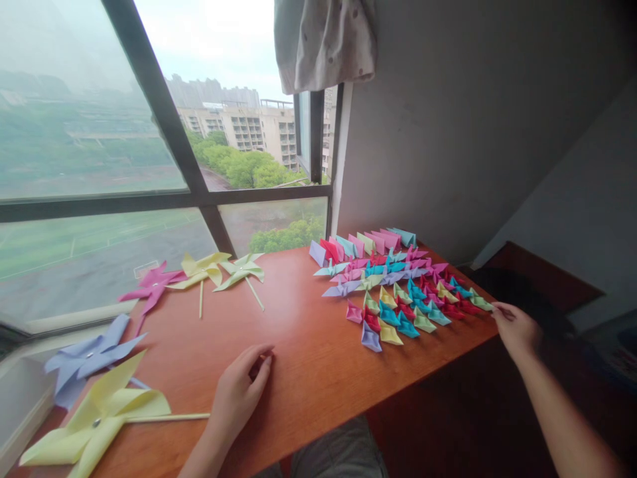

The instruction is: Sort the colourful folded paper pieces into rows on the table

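Rows of folded paper boats (407, 324) in several colours cover the right part of the wooden table (308, 372). At the table's right edge, the fingertips of my right hand (517, 328) pinch the tip of a light green paper boat (480, 300). My left hand (243, 385) rests on the table near its front edge, fingers curled and thumb bent towards them, with nothing seen in it. Behind the boats stand paper cranes (341, 286) and, farther back, a row of upright folded paper pieces (367, 243).
Paper pinwheels on sticks lie at the left: a large yellow one (97, 421), a blue one (89, 355), a pink one (154, 284) and others behind. A window (199, 199) borders the table's far left side, with a grey wall (423, 133) behind the right side.
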A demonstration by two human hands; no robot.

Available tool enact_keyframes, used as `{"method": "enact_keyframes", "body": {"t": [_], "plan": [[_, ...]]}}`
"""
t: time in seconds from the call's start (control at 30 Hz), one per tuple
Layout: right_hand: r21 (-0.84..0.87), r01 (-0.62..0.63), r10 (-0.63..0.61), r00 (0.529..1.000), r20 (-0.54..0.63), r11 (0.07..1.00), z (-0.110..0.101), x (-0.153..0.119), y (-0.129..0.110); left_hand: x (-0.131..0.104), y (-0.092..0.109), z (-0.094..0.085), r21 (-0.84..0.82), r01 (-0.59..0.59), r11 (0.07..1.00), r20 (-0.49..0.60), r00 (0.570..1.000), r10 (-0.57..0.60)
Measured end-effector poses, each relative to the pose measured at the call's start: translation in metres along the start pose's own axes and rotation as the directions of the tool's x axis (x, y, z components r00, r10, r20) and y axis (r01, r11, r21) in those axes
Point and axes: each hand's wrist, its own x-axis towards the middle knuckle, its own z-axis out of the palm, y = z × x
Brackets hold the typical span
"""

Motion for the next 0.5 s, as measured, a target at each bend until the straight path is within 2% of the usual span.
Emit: {"method": "enact_keyframes", "body": {"t": [0.1,0.2,0.33,0.5], "plan": [[0.071,-0.105,0.093,0.982,0.162,0.992,-0.005,-0.001,-0.003,0.0,-0.002,0.001,0.002,-0.006,1.0,0.005,1.0,0.006],[0.101,-0.186,0.16,0.962,0.223,0.977,-0.01,-0.001,-0.008,0.0,-0.002,0.001,0.001,-0.014,1.0,0.008,1.0,0.014],[0.127,-0.229,0.195,0.952,0.236,0.965,-0.015,-0.001,-0.016,0.001,-0.002,0.0,0.0,-0.017,1.0,0.004,1.0,0.017],[0.158,-0.208,0.175,0.963,0.203,0.965,-0.018,-0.002,-0.024,0.001,0.0,-0.001,0.001,-0.022,1.0,-0.01,1.0,0.022]]}}
